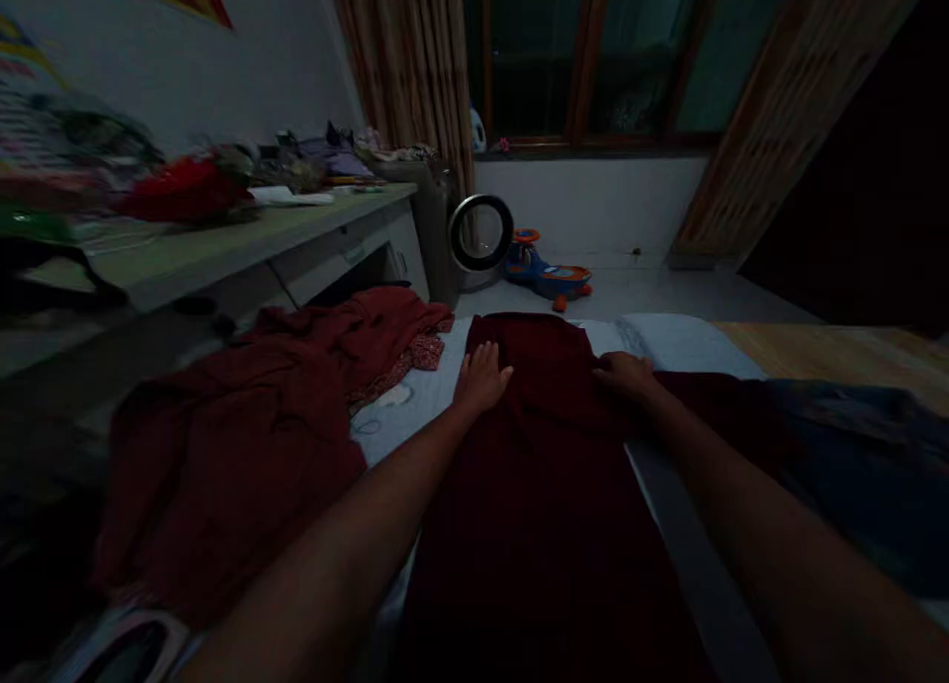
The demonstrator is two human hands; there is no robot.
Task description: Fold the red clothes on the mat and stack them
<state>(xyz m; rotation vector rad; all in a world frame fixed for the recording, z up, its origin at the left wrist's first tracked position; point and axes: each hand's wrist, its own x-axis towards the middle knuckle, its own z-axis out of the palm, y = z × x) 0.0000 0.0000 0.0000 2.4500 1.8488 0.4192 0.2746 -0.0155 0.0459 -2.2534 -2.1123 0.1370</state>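
head view: left hand (483, 375), right hand (627, 375) flat, fingers spread, on maroon garment (549, 466).

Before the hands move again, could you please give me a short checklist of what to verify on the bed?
1. Left hand lies flat on the dark red cloth: ok.
2. Right hand rests on the same cloth near its far right edge: ok.
3. Cloth lies spread and smooth between the arms: cannot tell, the picture is too dark to show creases.
4. Crumpled red garment lies apart to the left, not under the hands: ok.
5. Pale sheet shows between the two fabrics: ok.
6. Fingers gripping the cloth: cannot tell.
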